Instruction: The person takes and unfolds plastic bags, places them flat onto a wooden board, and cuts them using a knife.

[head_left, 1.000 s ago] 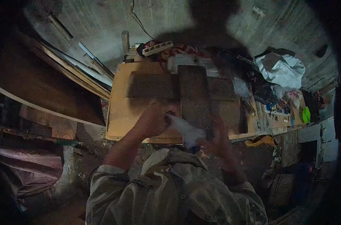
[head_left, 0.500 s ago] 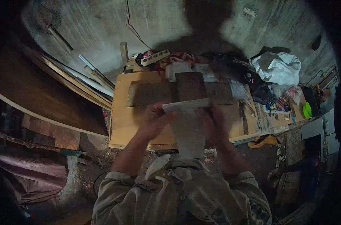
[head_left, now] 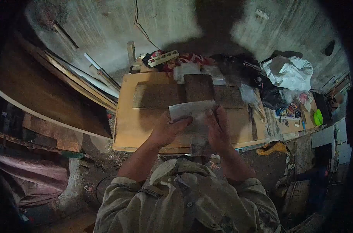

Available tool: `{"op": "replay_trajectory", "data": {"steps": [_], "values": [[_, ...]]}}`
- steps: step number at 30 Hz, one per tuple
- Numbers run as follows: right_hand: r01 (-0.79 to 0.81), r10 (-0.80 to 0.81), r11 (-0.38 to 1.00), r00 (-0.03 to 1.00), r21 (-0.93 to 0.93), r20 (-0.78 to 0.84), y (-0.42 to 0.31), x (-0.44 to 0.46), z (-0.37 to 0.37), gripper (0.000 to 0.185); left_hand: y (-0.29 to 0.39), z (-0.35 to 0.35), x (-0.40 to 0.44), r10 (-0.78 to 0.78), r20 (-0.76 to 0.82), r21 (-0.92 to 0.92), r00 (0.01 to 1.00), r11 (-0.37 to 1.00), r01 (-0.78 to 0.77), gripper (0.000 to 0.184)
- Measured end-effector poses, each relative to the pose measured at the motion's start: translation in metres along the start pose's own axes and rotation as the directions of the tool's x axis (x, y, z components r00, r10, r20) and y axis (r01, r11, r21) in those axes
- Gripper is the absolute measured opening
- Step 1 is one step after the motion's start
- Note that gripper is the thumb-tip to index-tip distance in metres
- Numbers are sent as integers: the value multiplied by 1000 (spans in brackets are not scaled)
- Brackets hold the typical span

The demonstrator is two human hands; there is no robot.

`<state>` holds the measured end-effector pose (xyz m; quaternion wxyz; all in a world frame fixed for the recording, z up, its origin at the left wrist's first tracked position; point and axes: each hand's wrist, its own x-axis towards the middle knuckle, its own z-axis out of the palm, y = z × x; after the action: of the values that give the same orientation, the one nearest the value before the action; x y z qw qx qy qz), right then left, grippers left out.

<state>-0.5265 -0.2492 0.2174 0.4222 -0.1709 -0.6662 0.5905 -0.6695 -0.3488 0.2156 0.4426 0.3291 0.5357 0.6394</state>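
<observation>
A pale, thin sheet (head_left: 190, 110) that looks like paper or sandpaper is held up in front of my chest. My left hand (head_left: 170, 128) grips its left end, with the thumb lying across the near face. At the other end, my right hand (head_left: 218, 126) has its fingers closed on the sheet. A dim, blurred part hangs down between my hands; its lower edge is hard to make out. Just beyond the sheet, a dark upright-lying board (head_left: 199, 88) crosses a longer dark board (head_left: 159, 96) on the yellowish tabletop (head_left: 132, 130).
A power strip (head_left: 163, 58) lies at the table's back edge. White sacking (head_left: 289, 72), dark bags and small tools crowd the right side, with a bright green object (head_left: 318, 117) near the corner. Long planks (head_left: 77, 83) lean on the left. A concrete wall (head_left: 102, 27) rises behind.
The sheet's pale upper part now shows a broader face, and the long grey part below has darkened and shortened in view. Both hands have shifted slightly, the left thumb now over the sheet.
</observation>
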Motion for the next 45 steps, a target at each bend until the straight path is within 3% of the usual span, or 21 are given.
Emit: {"op": "replay_trajectory", "data": {"steps": [2,4,8,9,11,12,14,17,19,20,22,25,29,32,35,38,39,41,43,44,45], "values": [[-146,189,912,979,383,-77,3,1,2,17,1,0,-2,17,18,-24,1000,1000,-17,26],[-283,272,881,959,378,86,12,4,-11,19,9,4,-3,-21,5,58,1000,998,21,25],[-305,295,920,952,245,78,5,6,-9,19,9,2,-4,-84,7,73,996,994,83,26],[77,-66,962,997,-263,51,7,4,-12,19,13,5,-6,-31,17,27,999,999,30,26],[410,-378,611,903,-677,207,1,3,-11,20,17,6,-8,20,24,-22,1000,1000,-19,26],[170,-153,911,985,-376,74,-13,5,-4,20,18,3,-8,-6,5,39,1000,999,5,25],[-125,125,992,992,6,37,-15,9,-4,20,14,4,-9,-36,-13,96,999,995,37,24],[180,-154,894,983,-411,96,-9,17,-12,21,3,9,-11,93,-53,-110,994,989,-98,22],[-176,173,983,983,60,59,-47,26,-5,21,-1,8,-12,130,84,-57,988,990,-125,23],[-176,173,983,983,57,56,-54,29,-4,21,-6,8,-12,129,88,-59,988,991,-124,23],[46,-37,993,996,-108,76,-63,36,-3,21,-24,6,-11,-106,144,197,984,977,76,34],[168,-164,986,979,-24,122,-70,47,-6,20,-57,21,-13,-47,58,-50,997,998,49,37],[155,-144,982,985,-110,100,-95,44,-6,19,-65,20,-10,-166,165,67,972,985,157,38],[172,-175,983,984,70,43,-106,44,-4,18,-106,13,-2,-396,67,222,916,901,373,45],[230,-230,973,972,13,51,-108,35,-16,18,-142,0,2,-303,74,263,950,925,275,50],[174,-187,975,979,141,85,-112,13,-26,12,-141,-11,2,-278,64,281,958,927,250,42],[104,-127,972,987,209,100,-110,4,-30,12,-112,-10,2,-78,162,278,984,960,31,36],[32,-67,960,991,278,118,-106,-8,-45,11,-119,-20,15,155,194,135,969,974,-183,29],[-7,-62,989,886,148,459,-101,-15,-67,12,-116,-35,29,296,198,55,935,949,-312,30],[-5,-66,989,884,151,463,-97,-18,-71,12,-98,-41,32,374,242,346,895,829,-440,33],[-184,97,974,870,135,483,-93,-23,-74,11,-80,-46,35,450,283,594,847,611,-523,36]]}}
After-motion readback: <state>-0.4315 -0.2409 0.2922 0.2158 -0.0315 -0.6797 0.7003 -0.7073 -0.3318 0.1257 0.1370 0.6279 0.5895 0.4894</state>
